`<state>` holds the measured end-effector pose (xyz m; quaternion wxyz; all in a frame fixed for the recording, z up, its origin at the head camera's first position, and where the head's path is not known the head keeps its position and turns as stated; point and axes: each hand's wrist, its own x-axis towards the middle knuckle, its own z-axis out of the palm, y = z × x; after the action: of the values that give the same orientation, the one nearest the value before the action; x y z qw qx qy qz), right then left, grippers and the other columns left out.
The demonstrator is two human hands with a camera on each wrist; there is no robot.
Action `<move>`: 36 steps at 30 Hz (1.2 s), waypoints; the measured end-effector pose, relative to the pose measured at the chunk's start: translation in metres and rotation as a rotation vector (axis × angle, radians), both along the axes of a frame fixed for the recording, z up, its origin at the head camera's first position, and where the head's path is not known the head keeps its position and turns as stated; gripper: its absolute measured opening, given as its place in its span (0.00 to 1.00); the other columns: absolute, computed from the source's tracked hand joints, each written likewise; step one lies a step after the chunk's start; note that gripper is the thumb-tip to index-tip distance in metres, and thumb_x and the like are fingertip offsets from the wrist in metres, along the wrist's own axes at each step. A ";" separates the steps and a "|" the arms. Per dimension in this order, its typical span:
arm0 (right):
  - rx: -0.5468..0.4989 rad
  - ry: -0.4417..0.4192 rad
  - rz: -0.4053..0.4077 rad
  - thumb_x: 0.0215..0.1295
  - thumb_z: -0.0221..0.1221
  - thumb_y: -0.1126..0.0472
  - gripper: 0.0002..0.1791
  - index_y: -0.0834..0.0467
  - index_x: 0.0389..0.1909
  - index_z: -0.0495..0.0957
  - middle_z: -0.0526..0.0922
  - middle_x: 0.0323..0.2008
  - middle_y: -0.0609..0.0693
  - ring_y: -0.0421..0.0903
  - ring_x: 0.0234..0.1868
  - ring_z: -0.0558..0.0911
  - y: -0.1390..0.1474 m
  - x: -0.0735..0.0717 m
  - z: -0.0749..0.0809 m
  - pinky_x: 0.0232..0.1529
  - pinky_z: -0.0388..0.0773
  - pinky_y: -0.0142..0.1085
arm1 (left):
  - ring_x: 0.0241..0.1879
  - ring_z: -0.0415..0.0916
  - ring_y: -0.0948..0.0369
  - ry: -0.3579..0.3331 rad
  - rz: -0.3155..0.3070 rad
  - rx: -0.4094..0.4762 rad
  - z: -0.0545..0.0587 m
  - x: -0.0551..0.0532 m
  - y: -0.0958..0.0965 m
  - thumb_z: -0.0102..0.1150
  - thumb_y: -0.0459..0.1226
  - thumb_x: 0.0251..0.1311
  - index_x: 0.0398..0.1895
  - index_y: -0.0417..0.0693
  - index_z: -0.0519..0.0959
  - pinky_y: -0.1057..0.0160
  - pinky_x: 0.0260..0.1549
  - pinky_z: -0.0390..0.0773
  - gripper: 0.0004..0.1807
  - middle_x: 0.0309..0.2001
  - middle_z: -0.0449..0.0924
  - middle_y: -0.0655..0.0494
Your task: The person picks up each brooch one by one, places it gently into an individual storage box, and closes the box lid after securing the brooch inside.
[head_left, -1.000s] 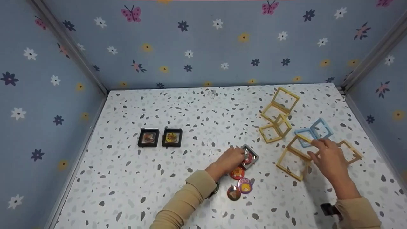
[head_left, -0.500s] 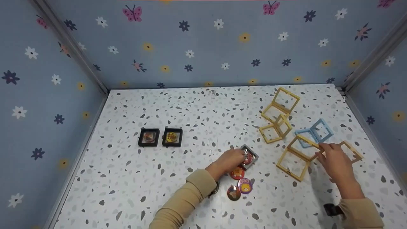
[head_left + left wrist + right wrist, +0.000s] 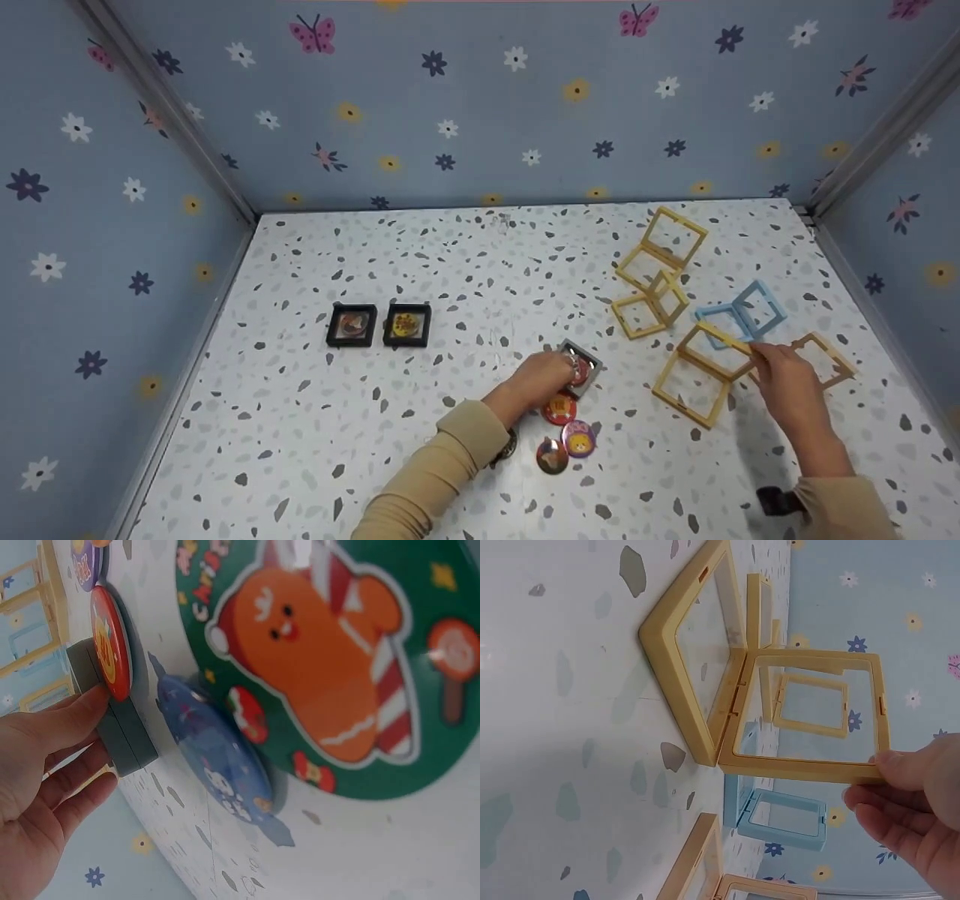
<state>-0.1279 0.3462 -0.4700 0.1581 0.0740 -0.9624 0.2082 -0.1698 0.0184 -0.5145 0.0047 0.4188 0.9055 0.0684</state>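
In the head view, my left hand point(image 3: 536, 381) grips a small grey display frame point(image 3: 589, 382) with a red badge inside, seen closed as two stacked halves in the left wrist view. Just in front of it lies a red button badge point(image 3: 559, 409). My right hand point(image 3: 793, 394) pinches the free corner of the raised half of a large yellow display frame point(image 3: 802, 769); its other half rests on the table, hinged wide. Near the left wrist lie a green gingerbread badge point(image 3: 315, 667) and a blue badge point(image 3: 214, 750).
Two black frames point(image 3: 351, 325) holding badges stand left of centre. Behind the large yellow frame are two more yellow ones point(image 3: 649, 289) and a light blue one point(image 3: 759, 309). A tan frame point(image 3: 832, 352) sits right. Purple point(image 3: 578, 439) and brown point(image 3: 552, 456) badges lie in front.
My left hand and the grey frame have shifted slightly left. The right hand has slid outward along the yellow frame's raised half and now pinches its corner.
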 end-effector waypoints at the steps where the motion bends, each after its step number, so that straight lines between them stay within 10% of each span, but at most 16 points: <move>1: -0.006 0.006 -0.003 0.57 0.52 0.75 0.12 0.72 0.43 0.72 0.74 0.36 0.68 0.65 0.36 0.74 0.000 0.001 -0.001 0.33 0.71 0.54 | 0.25 0.72 0.63 0.004 0.003 0.011 0.000 0.000 -0.001 0.56 0.32 0.51 0.23 0.48 0.79 0.72 0.25 0.69 0.04 0.28 0.77 0.58; 21: -0.024 0.169 0.062 0.52 0.57 0.75 0.10 0.72 0.37 0.76 0.77 0.28 0.64 0.56 0.27 0.76 -0.018 0.009 -0.009 0.24 0.72 0.47 | 0.26 0.70 0.63 0.059 0.086 0.066 -0.008 -0.004 -0.020 0.50 0.32 0.53 0.24 0.50 0.77 0.72 0.25 0.68 0.07 0.29 0.76 0.59; 27: -0.031 0.155 0.068 0.52 0.57 0.74 0.10 0.71 0.37 0.76 0.77 0.27 0.62 0.52 0.24 0.76 -0.026 0.010 -0.011 0.22 0.71 0.45 | 0.24 0.69 0.61 -0.039 0.144 0.158 -0.007 -0.007 -0.026 0.49 0.32 0.54 0.23 0.48 0.75 0.70 0.23 0.68 0.07 0.27 0.75 0.56; 36: -0.072 0.171 0.090 0.51 0.58 0.75 0.11 0.71 0.37 0.76 0.78 0.28 0.61 0.50 0.24 0.77 -0.038 0.010 -0.013 0.23 0.73 0.44 | 0.25 0.72 0.60 0.024 0.172 0.075 -0.007 -0.013 -0.038 0.51 0.31 0.52 0.23 0.49 0.77 0.68 0.24 0.70 0.06 0.28 0.77 0.56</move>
<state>-0.1183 0.3085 -0.4826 0.2325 0.1287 -0.9331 0.2422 -0.1828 -0.0192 -0.5214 -0.0277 0.3400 0.9349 0.0977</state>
